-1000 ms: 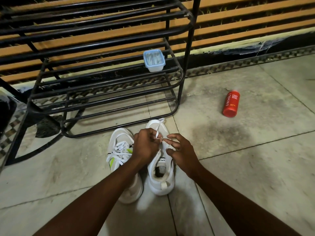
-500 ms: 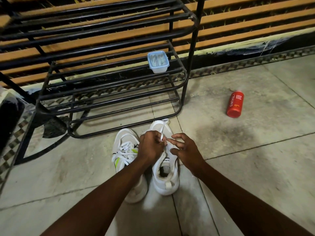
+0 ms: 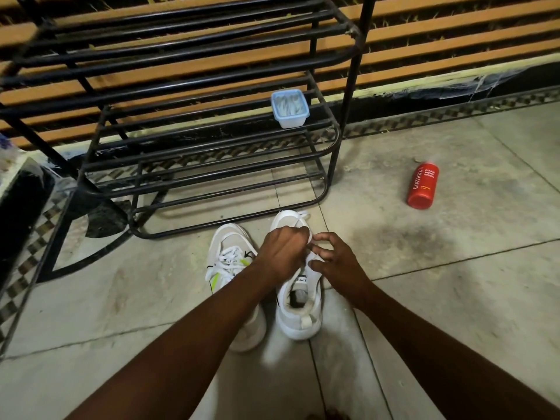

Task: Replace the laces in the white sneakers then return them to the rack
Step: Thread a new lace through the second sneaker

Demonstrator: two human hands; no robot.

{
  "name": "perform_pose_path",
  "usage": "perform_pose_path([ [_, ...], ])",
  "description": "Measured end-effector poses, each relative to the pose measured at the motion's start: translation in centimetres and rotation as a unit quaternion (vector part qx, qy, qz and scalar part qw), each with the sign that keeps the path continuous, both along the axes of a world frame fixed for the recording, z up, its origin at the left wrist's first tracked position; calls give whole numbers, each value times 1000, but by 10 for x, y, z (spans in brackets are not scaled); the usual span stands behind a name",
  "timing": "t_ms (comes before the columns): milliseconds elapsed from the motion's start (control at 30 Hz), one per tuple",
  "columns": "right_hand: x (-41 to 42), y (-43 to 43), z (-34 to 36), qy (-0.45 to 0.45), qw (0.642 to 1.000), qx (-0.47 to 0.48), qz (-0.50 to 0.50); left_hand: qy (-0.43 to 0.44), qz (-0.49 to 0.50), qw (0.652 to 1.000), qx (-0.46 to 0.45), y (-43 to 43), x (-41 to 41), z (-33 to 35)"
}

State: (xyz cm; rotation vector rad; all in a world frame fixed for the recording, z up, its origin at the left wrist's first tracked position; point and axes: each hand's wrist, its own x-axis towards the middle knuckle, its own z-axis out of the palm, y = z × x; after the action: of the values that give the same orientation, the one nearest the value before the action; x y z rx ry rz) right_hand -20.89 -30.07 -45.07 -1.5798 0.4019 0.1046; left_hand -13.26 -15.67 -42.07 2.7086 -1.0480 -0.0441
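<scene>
Two white sneakers stand side by side on the floor in front of the black metal rack (image 3: 330, 137). The left sneaker (image 3: 230, 259) is laced, with a green stripe on its side. Over the right sneaker (image 3: 298, 310) my left hand (image 3: 281, 253) is curled and grips a white lace (image 3: 303, 215) above the eyelets. My right hand (image 3: 336, 262) hovers at the shoe's right side, its fingers spread and bent, its thumb on the tongue. The eyelets and most of the lace are hidden under my hands.
A small blue plastic tub (image 3: 289, 109) sits on the rack's middle shelf. A red body-wash bottle (image 3: 422, 186) lies on the tiled floor to the right. A dark object (image 3: 21, 201) stands at the left edge.
My right hand has let go of the lace and spread its fingers. My left hand has closed over the lace and shifted slightly to the right over the shoe.
</scene>
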Motion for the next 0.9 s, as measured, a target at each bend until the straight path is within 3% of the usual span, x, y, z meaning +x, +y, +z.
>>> perform_pose_path([
  [233,2,3,1,8,1000,-11,-2,-12,-46,998,52,-3,6,2],
  [400,3,3,-1,0,999,43,-30,95,72,990,-69,7,11,-1],
  [500,4,6,0,-24,997,-18,-70,80,99,990,-66,6,4,-2],
  [600,6,12,0,-81,978,-180,-61,-5,76,997,-1,2,-2,0],
  [667,9,17,1,-85,967,-238,-40,-34,58,997,27,2,-1,-3],
  [900,11,19,-1,-107,948,-296,-44,-45,71,996,32,0,-4,-7],
])
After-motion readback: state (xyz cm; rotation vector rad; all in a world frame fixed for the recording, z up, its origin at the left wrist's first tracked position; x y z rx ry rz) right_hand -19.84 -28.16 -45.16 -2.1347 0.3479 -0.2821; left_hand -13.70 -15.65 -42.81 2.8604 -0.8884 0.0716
